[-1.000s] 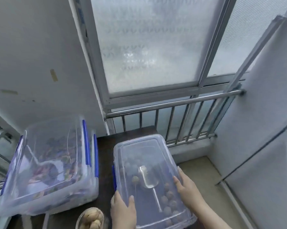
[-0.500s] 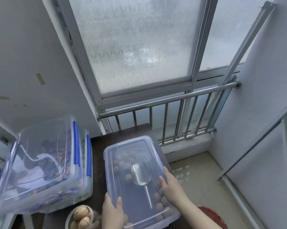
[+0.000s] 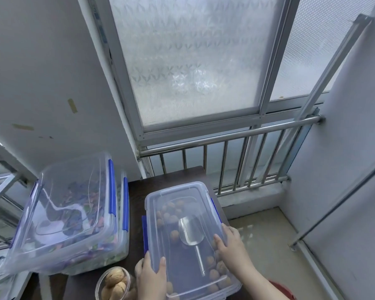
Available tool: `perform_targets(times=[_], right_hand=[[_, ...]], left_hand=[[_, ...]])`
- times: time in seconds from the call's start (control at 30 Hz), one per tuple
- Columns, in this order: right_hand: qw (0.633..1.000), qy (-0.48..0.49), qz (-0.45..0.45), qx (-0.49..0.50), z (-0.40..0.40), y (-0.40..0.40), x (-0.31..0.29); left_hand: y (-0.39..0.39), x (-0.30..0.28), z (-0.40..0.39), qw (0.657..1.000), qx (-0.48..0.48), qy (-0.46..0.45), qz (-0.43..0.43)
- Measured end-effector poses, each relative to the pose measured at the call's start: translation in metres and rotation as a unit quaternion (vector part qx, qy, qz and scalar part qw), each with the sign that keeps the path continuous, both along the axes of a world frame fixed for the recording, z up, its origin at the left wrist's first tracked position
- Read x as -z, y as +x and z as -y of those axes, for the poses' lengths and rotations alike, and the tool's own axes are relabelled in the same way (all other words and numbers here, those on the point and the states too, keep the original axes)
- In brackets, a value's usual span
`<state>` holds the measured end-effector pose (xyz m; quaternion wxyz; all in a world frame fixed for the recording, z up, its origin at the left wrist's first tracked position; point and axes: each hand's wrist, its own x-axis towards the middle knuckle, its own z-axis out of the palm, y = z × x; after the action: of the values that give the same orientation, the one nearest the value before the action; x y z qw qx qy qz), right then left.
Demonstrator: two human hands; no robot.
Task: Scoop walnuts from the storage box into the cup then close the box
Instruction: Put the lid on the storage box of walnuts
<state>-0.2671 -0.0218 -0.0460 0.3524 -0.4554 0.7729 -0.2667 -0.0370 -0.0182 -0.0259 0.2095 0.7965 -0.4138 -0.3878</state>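
Note:
The clear storage box with blue side clasps stands on the dark table, its transparent lid lying on top. Through the lid I see walnuts and a clear plastic scoop. My left hand grips the lid's near left edge, thumb on top. My right hand presses on the lid's right edge with fingers spread flat. A clear cup filled with walnuts stands at the near left of the box.
Two stacked clear bins with blue clasps, holding colourful items, fill the table's left side. A steel railing and frosted window are behind the table. Tiled floor lies to the right. White walls close both sides.
The view has tilted slightly and shifted. The lid has settled flatter on the box, and both hands stay on its edges, the right one a little farther along the right rim.

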Motion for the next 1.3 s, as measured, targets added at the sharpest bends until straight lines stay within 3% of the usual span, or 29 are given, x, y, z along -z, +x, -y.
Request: perform_targets(times=[0.1,0.2,0.27,0.33,0.47,0.67,0.93,1.3], right_hand=[[0.999,0.005,0.005,0.046,-0.002,-0.004,0.007],[0.984,0.050,0.137,0.104,0.001,-0.010,0.015],[0.984,0.044,0.131,0.116,0.002,-0.012,0.018],[0.990,0.000,0.080,0.119,0.000,-0.012,0.016],[0.993,-0.074,-0.025,0.087,-0.003,-0.006,0.007],[0.991,-0.109,0.002,0.082,-0.009,0.002,0.009],[0.988,-0.128,-0.042,0.070,-0.010,0.010,0.012],[0.990,-0.108,-0.024,0.084,-0.005,0.013,0.010]], left_hand=[[0.004,-0.003,0.004,1.000,-0.012,0.023,-0.002],[0.007,0.002,0.009,0.988,-0.065,0.062,-0.124],[0.010,0.006,0.013,0.980,-0.095,0.071,-0.159],[0.010,0.007,0.014,0.985,-0.095,0.076,-0.121],[0.003,0.001,0.007,0.998,-0.018,0.054,0.035],[-0.002,-0.004,0.000,1.000,-0.002,0.019,-0.011],[-0.003,-0.010,-0.002,1.000,-0.001,0.013,0.006],[-0.005,-0.019,0.000,1.000,0.009,-0.003,-0.001]])
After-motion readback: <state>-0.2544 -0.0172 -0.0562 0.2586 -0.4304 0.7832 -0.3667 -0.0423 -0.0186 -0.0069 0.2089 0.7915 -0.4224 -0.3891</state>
